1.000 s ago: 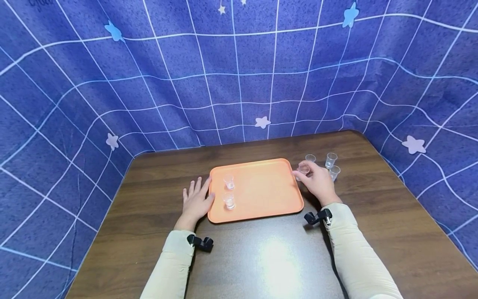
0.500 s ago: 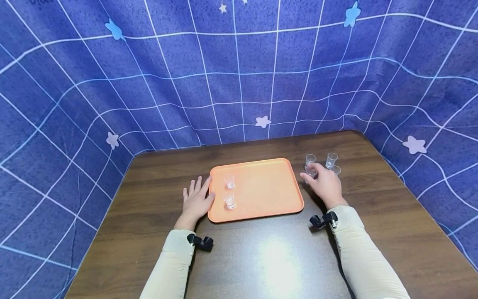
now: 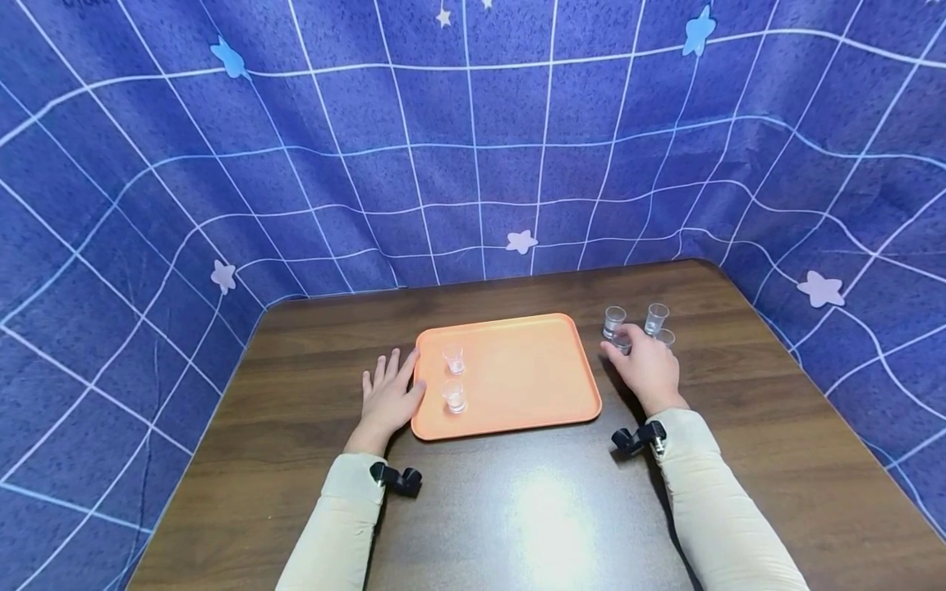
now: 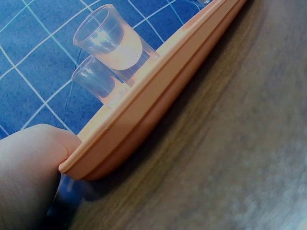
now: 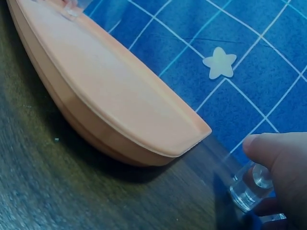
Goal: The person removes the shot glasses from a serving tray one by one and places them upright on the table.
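My left hand (image 3: pixel 388 406) lies with its fingers spread on the table, its thumb resting over the left rim of an orange tray (image 3: pixel 528 369). Two clear shot glasses stand upright toward the tray's left end, a rear glass (image 3: pixel 454 361) and a front glass (image 3: pixel 454 397); both rise above the rim in the left wrist view. To the right of the tray, my right hand (image 3: pixel 646 369) holds another clear shot glass (image 5: pixel 247 191) between thumb and fingers, upright and close at the tabletop. Part of that glass is hidden by the fingers.
Around the right hand stand more clear shot glasses: one behind it (image 3: pixel 613 320), one at the back right (image 3: pixel 655 318) and one partly hidden beside the knuckles (image 3: pixel 667 337). A blue curtain (image 3: pixel 473 164) with white lines and stars hangs behind the brown wooden table (image 3: pixel 310 369).
My right hand has moved the shot glass from the tray's right edge rightward, in among the other glasses, and has been nearly still since. The left hand and tray have stayed put.
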Demonstrator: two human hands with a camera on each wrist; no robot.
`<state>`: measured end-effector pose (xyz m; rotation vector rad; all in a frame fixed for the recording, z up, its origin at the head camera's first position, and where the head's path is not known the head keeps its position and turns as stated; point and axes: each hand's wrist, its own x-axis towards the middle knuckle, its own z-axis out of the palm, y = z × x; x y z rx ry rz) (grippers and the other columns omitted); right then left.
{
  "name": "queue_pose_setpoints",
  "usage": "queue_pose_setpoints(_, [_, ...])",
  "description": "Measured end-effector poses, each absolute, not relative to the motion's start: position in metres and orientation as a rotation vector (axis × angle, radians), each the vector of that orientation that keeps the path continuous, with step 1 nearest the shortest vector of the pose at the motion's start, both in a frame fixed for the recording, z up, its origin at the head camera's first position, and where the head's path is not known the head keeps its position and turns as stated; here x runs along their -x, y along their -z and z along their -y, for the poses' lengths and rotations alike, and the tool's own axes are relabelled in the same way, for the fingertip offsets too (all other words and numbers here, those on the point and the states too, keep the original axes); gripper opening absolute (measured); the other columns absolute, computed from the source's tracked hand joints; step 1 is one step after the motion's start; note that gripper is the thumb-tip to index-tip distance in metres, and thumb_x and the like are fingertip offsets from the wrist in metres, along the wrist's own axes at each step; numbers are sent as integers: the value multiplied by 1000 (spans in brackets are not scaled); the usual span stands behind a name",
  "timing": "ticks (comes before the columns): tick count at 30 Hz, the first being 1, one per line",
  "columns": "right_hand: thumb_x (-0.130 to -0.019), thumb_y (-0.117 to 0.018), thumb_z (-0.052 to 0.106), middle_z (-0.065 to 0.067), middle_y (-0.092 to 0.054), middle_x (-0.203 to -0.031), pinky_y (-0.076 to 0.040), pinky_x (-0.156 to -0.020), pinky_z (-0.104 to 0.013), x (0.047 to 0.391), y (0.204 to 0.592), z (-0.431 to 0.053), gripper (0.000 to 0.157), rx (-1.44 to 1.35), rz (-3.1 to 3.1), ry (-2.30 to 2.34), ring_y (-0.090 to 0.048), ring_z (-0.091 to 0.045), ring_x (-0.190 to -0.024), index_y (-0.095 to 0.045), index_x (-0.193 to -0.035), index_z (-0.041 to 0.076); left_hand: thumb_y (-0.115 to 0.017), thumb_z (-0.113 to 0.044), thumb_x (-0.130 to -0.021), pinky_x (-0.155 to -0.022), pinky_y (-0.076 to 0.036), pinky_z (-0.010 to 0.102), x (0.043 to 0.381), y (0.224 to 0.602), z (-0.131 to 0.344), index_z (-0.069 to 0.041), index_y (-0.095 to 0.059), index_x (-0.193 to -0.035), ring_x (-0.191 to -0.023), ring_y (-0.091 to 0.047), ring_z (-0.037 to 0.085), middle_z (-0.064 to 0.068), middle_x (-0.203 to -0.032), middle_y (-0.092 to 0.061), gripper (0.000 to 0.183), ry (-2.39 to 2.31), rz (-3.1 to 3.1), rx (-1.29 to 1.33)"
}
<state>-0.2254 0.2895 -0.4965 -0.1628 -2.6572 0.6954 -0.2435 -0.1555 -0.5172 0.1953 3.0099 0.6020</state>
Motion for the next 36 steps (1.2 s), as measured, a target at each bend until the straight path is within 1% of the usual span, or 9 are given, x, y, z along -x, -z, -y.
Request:
queue_pose_setpoints(3, [-90,-72,46,-21,-74,-99,-49,-63,-60,225,495,-289,46,172,2660,-688,-68,-49,-84,-66,-123,14,-40,-45,-103,-117,9,65,243,517,155,-30,-21,-163,-154,2,41,16,-169,-9,65,-604,-3017,-200])
queue_pose_setpoints(6, [-89,-72,47,-24,-73,-100,-48,-62,-61,224,494,-288,50,161,2665,-691,-68,-49,-84,-63,-126,14,-40,-45,-103,-117,9,65,243,517,155,-30,-21,-163,-154,2,41,16,-169,-10,65,-603,-3020,-198])
queue_pose_setpoints(11, [-89,-72,47,-21,-71,-115,-50,-68,-60,225,493,-285,56,120,2657,-719,-68,-45,-94,-58,-130,11,-40,-46,-103,-117,10,65,242,519,155,-30,-20,-163,-154,3,41,16,-169,-9,66,-602,-3009,-189])
queue_pose_setpoints(14, [-90,-70,47,-18,-69,-118,-50,-70,-61,226,492,-283,54,109,2625,-721,-67,-43,-99,-59,-129,11,-40,-46,-103,-117,10,66,243,519,156,-30,-20,-163,-154,3,41,17,-169,-9,65,-602,-3012,-191])
queue_pose_setpoints(20, [-90,-69,45,-16,-67,-116,-50,-72,-61,227,489,-280,48,106,2547,-712,-64,-40,-103,-62,-123,10,-40,-46,-103,-117,9,66,244,518,156,-30,-20,-163,-154,3,42,17,-169,-9,65,-603,-3012,-198])
queue_pose_setpoints(23, [-89,-70,42,-17,-67,-116,-49,-78,-60,227,487,-278,46,86,2489,-696,-62,-41,-105,-63,-120,8,-39,-46,-103,-117,9,66,244,518,155,-30,-20,-163,-154,3,42,16,-169,-9,65,-592,-3008,-199])
queue_pose_setpoints(29, [-89,-70,35,-19,-68,-114,-43,-91,-58,230,478,-263,41,5,2386,-667,-59,-43,-106,-66,-116,5,-40,-45,-103,-117,8,67,243,517,155,-29,-21,-163,-154,2,42,17,-169,-10,65,-604,-3016,-198])
queue_pose_setpoints(32, [-89,-70,33,-18,-68,-113,-42,-92,-57,233,475,-251,39,-34,2353,-678,-59,-43,-107,-66,-116,5,-40,-45,-103,-116,8,67,243,516,155,-29,-22,-163,-154,1,42,17,-169,-10,64,-608,-3020,-200])
queue_pose_setpoints(36, [-89,-70,35,-15,-69,-113,-43,-90,-56,238,474,-234,40,-85,2331,-698,-59,-40,-107,-66,-117,6,-40,-45,-103,-116,8,67,242,515,154,-29,-21,-163,-154,2,43,17,-169,-9,65,-606,-3014,-196])
